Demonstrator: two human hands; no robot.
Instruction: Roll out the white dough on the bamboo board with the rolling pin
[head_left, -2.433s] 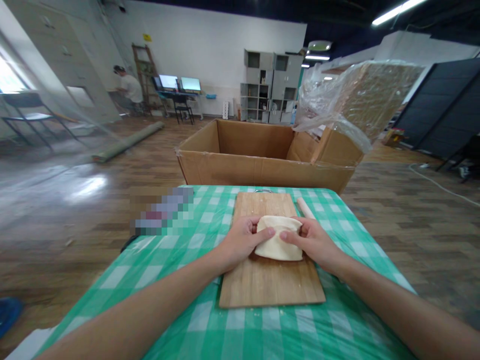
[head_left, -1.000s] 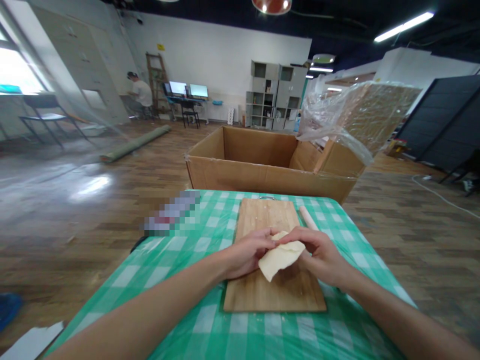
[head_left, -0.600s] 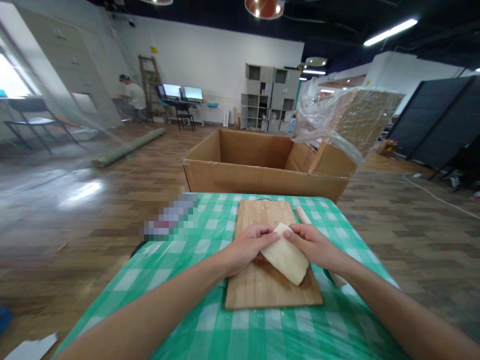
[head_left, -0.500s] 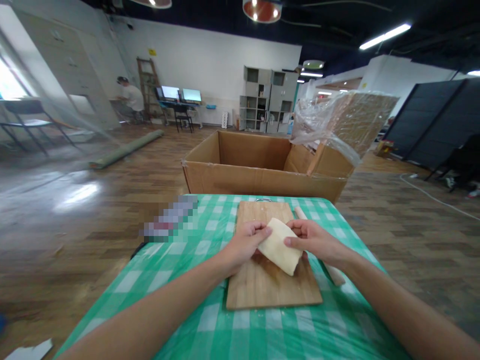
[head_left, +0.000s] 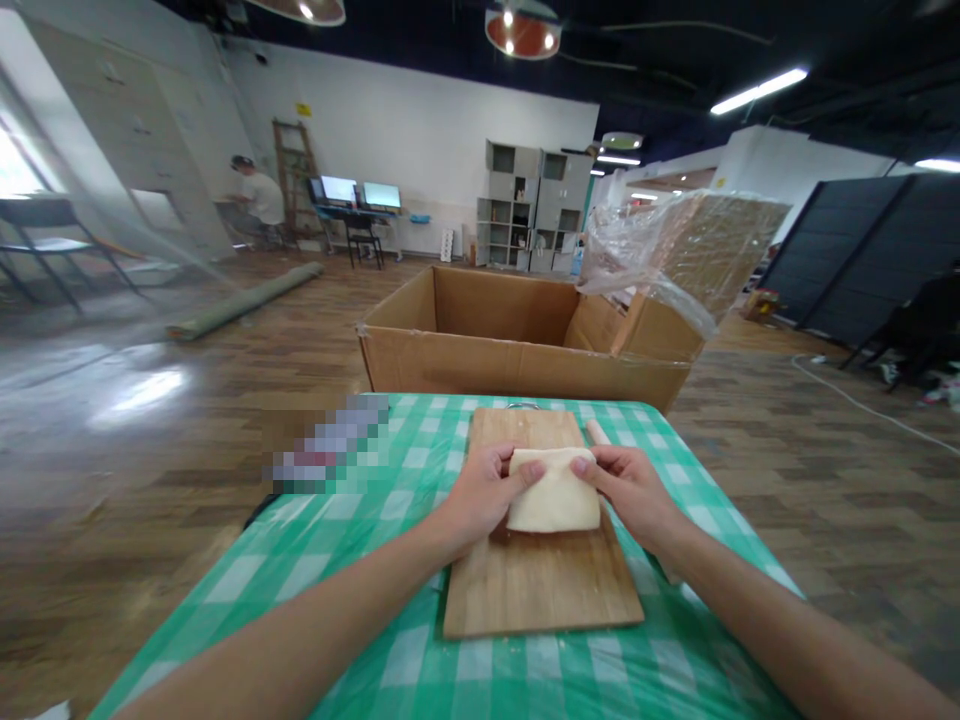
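A pale, flat sheet of dough [head_left: 555,500] hangs between my two hands above a wooden cutting board [head_left: 544,590]. My left hand [head_left: 491,490] pinches its upper left part, thumb on the near face. At the upper right, my right hand [head_left: 630,490] grips it the same way, fingers behind. The sheet's lower edge is nearly level and looks folded or rounded. Just right of the board lies a rolling pin [head_left: 597,433], mostly hidden behind my right hand and wrist.
A green checked cloth [head_left: 397,560] covers the table. On its left edge is a blurred-out flat object [head_left: 330,440]. Beyond the table stands a big open cardboard box [head_left: 517,360] with plastic wrap [head_left: 637,240]. A person [head_left: 259,200] sits far off at the left.
The dough sheet has turned from a slanted position to nearly level. My right hand has shifted its grip to the sheet's upper right. The view has moved slightly.
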